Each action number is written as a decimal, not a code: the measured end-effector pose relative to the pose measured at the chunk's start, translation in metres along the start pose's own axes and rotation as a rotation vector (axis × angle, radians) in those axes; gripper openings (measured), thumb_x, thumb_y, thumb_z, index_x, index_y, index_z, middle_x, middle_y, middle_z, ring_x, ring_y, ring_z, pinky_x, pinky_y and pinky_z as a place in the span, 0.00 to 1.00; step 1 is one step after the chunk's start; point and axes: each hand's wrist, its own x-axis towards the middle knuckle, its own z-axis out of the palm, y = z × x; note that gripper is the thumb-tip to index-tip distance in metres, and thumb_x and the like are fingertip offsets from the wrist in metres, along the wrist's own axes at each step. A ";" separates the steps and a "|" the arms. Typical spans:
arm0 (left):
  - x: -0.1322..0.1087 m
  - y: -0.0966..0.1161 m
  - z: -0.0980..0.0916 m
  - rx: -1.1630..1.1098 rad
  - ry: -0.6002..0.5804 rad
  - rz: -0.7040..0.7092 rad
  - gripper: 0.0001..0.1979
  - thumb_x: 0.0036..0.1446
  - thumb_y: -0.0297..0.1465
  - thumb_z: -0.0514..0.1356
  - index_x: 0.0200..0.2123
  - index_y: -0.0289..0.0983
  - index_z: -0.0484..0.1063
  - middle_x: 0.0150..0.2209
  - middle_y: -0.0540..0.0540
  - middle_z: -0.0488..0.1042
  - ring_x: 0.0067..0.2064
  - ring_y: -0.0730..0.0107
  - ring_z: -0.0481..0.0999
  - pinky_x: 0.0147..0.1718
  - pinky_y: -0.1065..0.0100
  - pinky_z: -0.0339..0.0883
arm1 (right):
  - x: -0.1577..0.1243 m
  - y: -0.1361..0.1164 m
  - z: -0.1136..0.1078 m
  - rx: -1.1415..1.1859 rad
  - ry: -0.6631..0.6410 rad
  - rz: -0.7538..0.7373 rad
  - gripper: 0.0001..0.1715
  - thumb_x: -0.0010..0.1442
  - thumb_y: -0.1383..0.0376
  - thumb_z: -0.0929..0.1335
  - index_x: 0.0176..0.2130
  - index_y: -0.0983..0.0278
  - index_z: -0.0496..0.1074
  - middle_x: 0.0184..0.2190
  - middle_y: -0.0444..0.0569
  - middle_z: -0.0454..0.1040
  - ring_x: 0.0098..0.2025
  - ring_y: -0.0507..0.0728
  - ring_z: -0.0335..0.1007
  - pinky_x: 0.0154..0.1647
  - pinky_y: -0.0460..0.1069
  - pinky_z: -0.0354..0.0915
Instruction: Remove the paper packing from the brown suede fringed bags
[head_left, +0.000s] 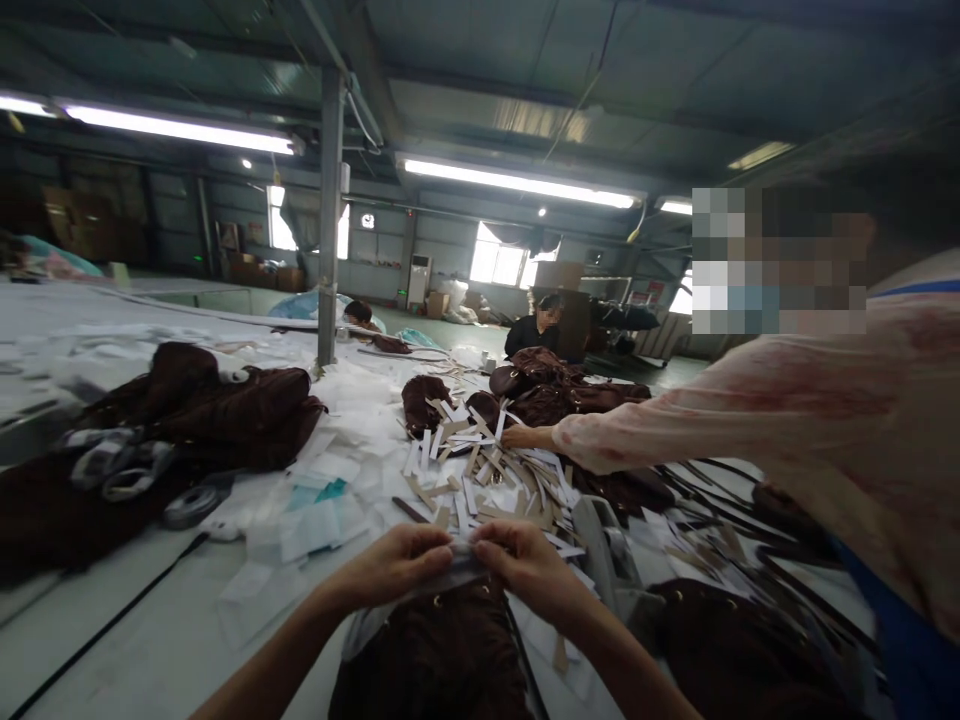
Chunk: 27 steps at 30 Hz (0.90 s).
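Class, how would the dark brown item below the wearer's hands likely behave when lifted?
The dark brown item would probably sag, since its surface looks creased and gathered like soft fabric. It seems hardly fragile: mostly cloth shows, with small golden rings.

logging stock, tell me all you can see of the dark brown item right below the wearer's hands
The dark brown item looks soft and wrinkled, like cloth or thin leather, with small gold-toned rings near its top. It sits at the picture's bottom, whose edge cuts it off. The left hand and right hand are at its top end, pinching whitish film; whether they touch the item is unclear. Similar film shows along its upper left edge. Whether it stands or lies is hard to tell.
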 end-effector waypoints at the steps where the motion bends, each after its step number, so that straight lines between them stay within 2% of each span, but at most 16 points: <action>1: 0.001 0.001 -0.001 -0.010 -0.022 0.003 0.22 0.59 0.46 0.54 0.37 0.31 0.73 0.28 0.51 0.66 0.28 0.75 0.61 0.27 0.74 0.54 | 0.001 -0.001 0.000 -0.005 -0.020 -0.013 0.14 0.52 0.57 0.69 0.31 0.67 0.74 0.18 0.38 0.64 0.19 0.46 0.55 0.20 0.43 0.51; 5: 0.003 0.006 -0.003 -0.072 -0.075 -0.020 0.22 0.56 0.48 0.56 0.34 0.32 0.71 0.25 0.53 0.62 0.25 0.77 0.57 0.22 0.74 0.49 | 0.005 0.000 0.000 -0.004 -0.039 -0.043 0.15 0.53 0.59 0.68 0.38 0.66 0.73 0.22 0.40 0.67 0.21 0.47 0.58 0.22 0.44 0.53; 8: 0.004 0.012 -0.005 -0.099 -0.097 -0.042 0.23 0.54 0.50 0.57 0.34 0.33 0.71 0.24 0.53 0.61 0.24 0.78 0.57 0.21 0.74 0.48 | 0.008 0.004 -0.003 0.019 -0.058 -0.033 0.21 0.52 0.63 0.68 0.47 0.64 0.69 0.24 0.39 0.68 0.22 0.47 0.60 0.23 0.44 0.55; 12: 0.004 0.016 -0.007 -0.130 -0.121 -0.041 0.24 0.53 0.51 0.58 0.33 0.32 0.70 0.24 0.54 0.62 0.23 0.79 0.56 0.21 0.75 0.49 | 0.007 0.007 -0.005 0.063 -0.104 -0.031 0.25 0.51 0.65 0.68 0.50 0.65 0.66 0.24 0.38 0.67 0.23 0.48 0.63 0.25 0.45 0.58; 15: 0.005 0.013 -0.007 -0.127 -0.096 -0.048 0.23 0.53 0.50 0.58 0.31 0.33 0.68 0.22 0.55 0.61 0.22 0.80 0.57 0.20 0.76 0.49 | 0.004 0.005 -0.006 0.093 -0.136 -0.031 0.27 0.51 0.64 0.70 0.51 0.64 0.65 0.26 0.39 0.69 0.25 0.48 0.65 0.28 0.45 0.60; 18: 0.005 0.007 -0.007 -0.105 -0.007 -0.060 0.22 0.53 0.49 0.59 0.27 0.34 0.66 0.19 0.56 0.61 0.19 0.80 0.58 0.18 0.76 0.51 | 0.002 0.002 -0.008 0.142 -0.141 -0.017 0.30 0.53 0.60 0.70 0.54 0.63 0.63 0.28 0.41 0.72 0.28 0.50 0.68 0.32 0.47 0.62; 22: 0.004 0.003 -0.003 -0.072 0.037 -0.070 0.20 0.54 0.47 0.58 0.27 0.34 0.67 0.18 0.56 0.61 0.18 0.80 0.58 0.17 0.76 0.51 | 0.005 0.000 -0.011 0.099 -0.087 -0.039 0.27 0.54 0.55 0.70 0.51 0.64 0.68 0.31 0.44 0.73 0.32 0.52 0.69 0.34 0.48 0.62; 27: 0.002 0.008 0.004 -0.058 0.016 -0.053 0.18 0.54 0.45 0.58 0.25 0.35 0.65 0.19 0.57 0.58 0.20 0.80 0.55 0.18 0.76 0.48 | 0.009 0.003 -0.004 0.118 -0.053 -0.041 0.25 0.45 0.64 0.75 0.43 0.65 0.73 0.26 0.39 0.71 0.27 0.48 0.65 0.28 0.44 0.57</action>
